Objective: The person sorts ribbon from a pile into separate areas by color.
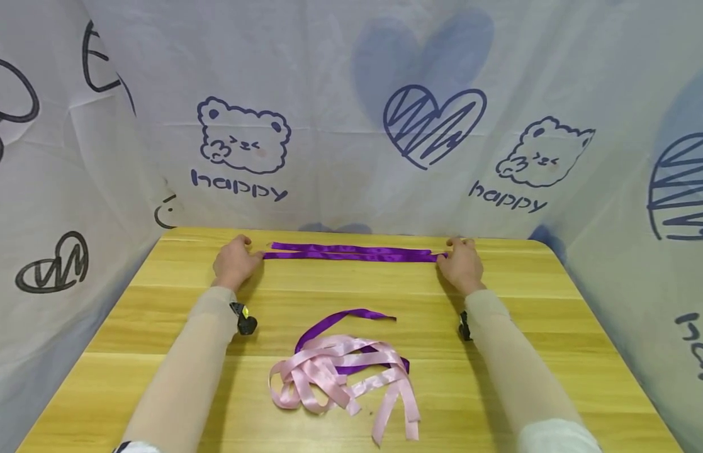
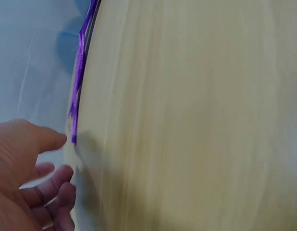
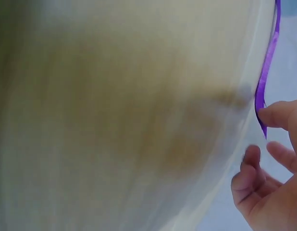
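Note:
Near the far edge of the table, two purple satin ribbon strips [image 1: 351, 256] lie stretched out side by side. By their left ends is my left hand [image 1: 235, 261], its thumb [image 2: 53, 139] right beside the ribbon tip and its fingers loosely bent with nothing between them. At the other end, my right hand [image 1: 462, 264] touches the nearer ribbon with the thumb [image 3: 277, 115], the other fingers held apart from it. Closer to me, a loose pile of pink satin ribbons [image 1: 328, 371] overlaps another purple ribbon [image 1: 323, 324], partly hidden beneath it.
The yellow wood-grain table [image 1: 158, 371] has rounded far corners. White printed cloth [image 1: 340, 126] hangs right behind its back edge and along both sides. A small dark wrist camera [image 1: 246, 324] is on my left sleeve, another [image 1: 464, 327] on the right.

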A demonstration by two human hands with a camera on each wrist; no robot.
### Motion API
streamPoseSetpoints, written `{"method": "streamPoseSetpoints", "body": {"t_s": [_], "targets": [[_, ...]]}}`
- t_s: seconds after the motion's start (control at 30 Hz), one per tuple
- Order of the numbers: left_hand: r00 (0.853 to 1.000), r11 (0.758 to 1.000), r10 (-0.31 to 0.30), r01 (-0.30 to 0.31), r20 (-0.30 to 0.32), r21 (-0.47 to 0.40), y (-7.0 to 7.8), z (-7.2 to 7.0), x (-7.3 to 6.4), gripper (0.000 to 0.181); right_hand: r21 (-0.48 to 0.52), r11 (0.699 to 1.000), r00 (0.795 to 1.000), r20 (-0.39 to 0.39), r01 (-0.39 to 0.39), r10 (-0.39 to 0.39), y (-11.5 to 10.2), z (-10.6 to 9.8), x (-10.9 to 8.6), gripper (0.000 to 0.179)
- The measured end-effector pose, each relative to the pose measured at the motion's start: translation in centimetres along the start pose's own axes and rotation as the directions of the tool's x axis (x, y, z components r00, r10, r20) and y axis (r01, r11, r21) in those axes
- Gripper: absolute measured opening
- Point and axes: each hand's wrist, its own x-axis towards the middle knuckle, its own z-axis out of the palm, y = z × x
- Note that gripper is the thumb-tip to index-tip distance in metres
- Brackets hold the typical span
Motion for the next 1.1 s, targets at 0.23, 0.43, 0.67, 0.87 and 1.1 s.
{"method": "streamPoseSetpoints", "body": {"t_s": [0.23, 0.43, 0.67, 0.87, 1.1], "targets": [[0.993, 0.999, 0.052, -0.052, -0.104, 0.001, 0.2, -1.7, -1.9, 0.045, 0.048, 0.993, 0.993, -0.054, 0.105, -0.103, -0.6, -1.0, -0.5, 0.048], [0.972, 0.973, 0.232, -0.232, -0.046, 0.008, 1.8, -1.9, -4.4, 0.027, 0.104, 0.948, 0.953, -0.029, 0.302, -0.301, -2.5, -0.5, -2.1, 0.038], [0.908, 0.910, 0.413, -0.414, 0.072, 0.000, 3.7, -0.5, -7.3, 0.020, 0.119, 0.873, 0.879, 0.012, 0.473, -0.477, -5.3, 1.1, -5.1, 0.031], [0.853, 0.868, 0.490, -0.496, 0.179, -0.019, 5.6, 0.3, -10.0, 0.021, 0.173, 0.807, 0.805, 0.096, 0.565, -0.585, -7.5, 1.2, -7.5, 0.034], [0.826, 0.852, 0.507, -0.524, 0.245, 0.003, 6.9, 1.2, -12.9, 0.022, 0.205, 0.713, 0.674, 0.234, 0.671, -0.701, -8.9, 1.6, -9.5, 0.036]]}}
